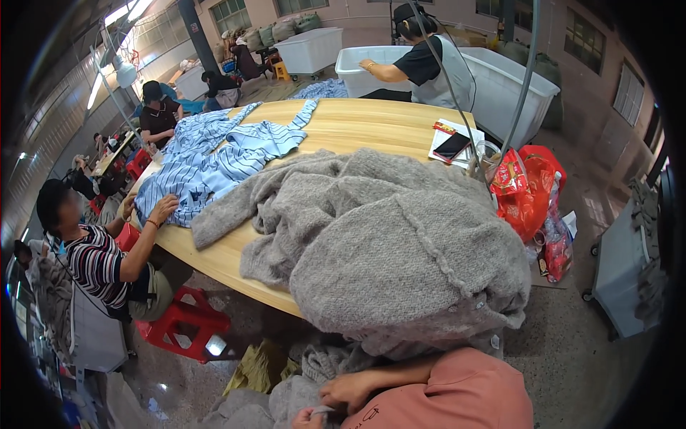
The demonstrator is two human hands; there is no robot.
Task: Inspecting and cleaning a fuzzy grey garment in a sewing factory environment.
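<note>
At the bottom of the view, my right hand point(347, 391) reaches leftward from a pink sleeve, its fingers curled down against a grey knit garment point(286, 398) low in front of me. Just below it, my left hand point(309, 419) is partly cut off by the picture's edge. Its fingers are closed on the same garment, and a bit of the grey knit runs between the two hands. The right fingertips are partly hidden. Above my arm, a large grey knit sweater point(400, 243) lies bunched on the wooden table point(357, 118), hanging over its near edge.
Left, a seated person in a striped shirt point(96, 261) touches blue striped garments point(236, 154). A red stool point(187, 323) and yellowish bag point(259, 368) are nearby. Right are a phone point(452, 146), red bags point(525, 193) and a wheeled cart point(625, 264). Another person stands by white bins point(361, 63).
</note>
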